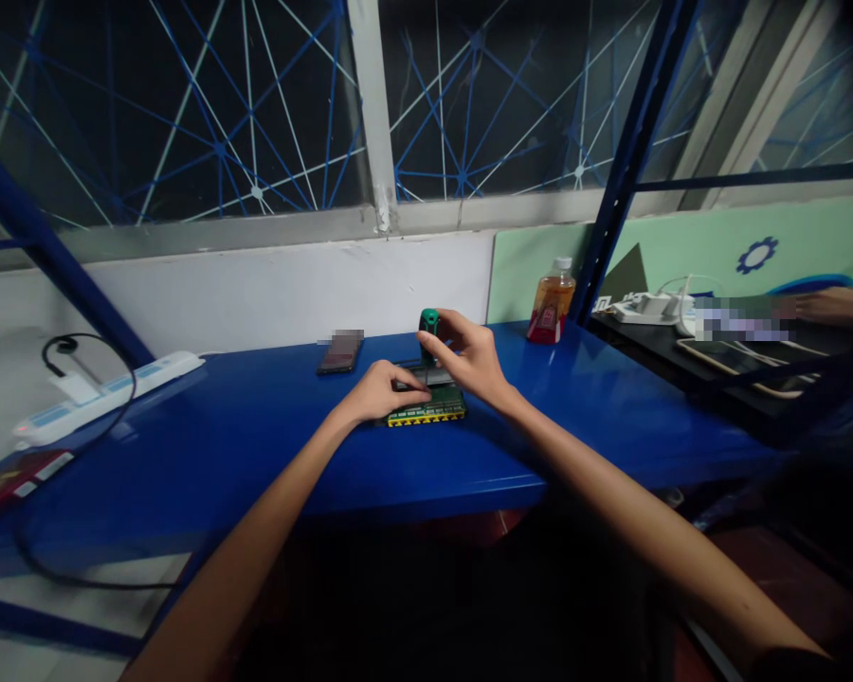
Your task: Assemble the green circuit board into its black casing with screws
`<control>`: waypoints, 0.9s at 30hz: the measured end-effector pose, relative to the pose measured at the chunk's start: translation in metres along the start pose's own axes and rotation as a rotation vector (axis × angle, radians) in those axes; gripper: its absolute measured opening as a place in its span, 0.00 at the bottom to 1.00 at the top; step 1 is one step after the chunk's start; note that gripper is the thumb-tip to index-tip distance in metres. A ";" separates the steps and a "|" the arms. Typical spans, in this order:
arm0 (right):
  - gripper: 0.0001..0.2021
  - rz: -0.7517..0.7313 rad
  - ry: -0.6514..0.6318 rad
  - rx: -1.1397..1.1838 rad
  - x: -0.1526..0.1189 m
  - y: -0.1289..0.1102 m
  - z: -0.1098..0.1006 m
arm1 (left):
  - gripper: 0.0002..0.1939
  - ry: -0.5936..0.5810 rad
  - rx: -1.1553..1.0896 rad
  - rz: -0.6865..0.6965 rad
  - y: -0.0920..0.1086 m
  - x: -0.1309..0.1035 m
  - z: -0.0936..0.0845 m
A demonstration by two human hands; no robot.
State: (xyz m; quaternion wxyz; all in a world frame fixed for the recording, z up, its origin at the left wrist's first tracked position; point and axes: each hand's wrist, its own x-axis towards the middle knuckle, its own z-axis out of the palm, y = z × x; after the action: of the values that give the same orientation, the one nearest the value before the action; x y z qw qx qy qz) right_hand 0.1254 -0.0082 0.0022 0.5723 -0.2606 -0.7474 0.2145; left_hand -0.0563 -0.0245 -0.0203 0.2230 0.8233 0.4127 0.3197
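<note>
A green-handled screwdriver stands upright, its thin shaft pointing down at a green circuit board. My right hand is closed round the screwdriver's handle. Along the board's near edge runs a row of yellow parts. My left hand rests at the board's left side, thumb and fingers brought together beside the lower end of the shaft. What these fingertips pinch, if anything, is too small to make out. A dark and grey piece lies just behind the board, partly covered by both hands.
On the blue table lie a phone, a white power strip with a black cable, and a dark red box. A bottle of reddish drink stands at the back right. Another person's hand shows over the black table at right.
</note>
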 end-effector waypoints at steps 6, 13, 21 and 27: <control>0.19 -0.021 -0.003 -0.027 -0.001 -0.001 0.001 | 0.06 -0.040 -0.015 -0.010 0.002 -0.001 -0.002; 0.19 -0.037 0.002 -0.037 -0.002 -0.005 0.001 | 0.06 -0.026 -0.040 -0.013 0.001 0.000 0.000; 0.25 -0.079 -0.054 -0.158 -0.004 -0.002 0.002 | 0.05 0.058 -0.101 -0.001 0.002 0.001 0.002; 0.27 -0.110 -0.119 -0.182 -0.004 0.000 0.001 | 0.07 0.028 -0.105 -0.043 0.002 0.002 -0.001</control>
State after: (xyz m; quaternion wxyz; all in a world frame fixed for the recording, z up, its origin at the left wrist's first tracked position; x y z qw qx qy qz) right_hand 0.1254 -0.0108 -0.0003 0.5117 -0.2569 -0.8096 0.1290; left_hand -0.0552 -0.0243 -0.0172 0.2670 0.7968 0.4161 0.3474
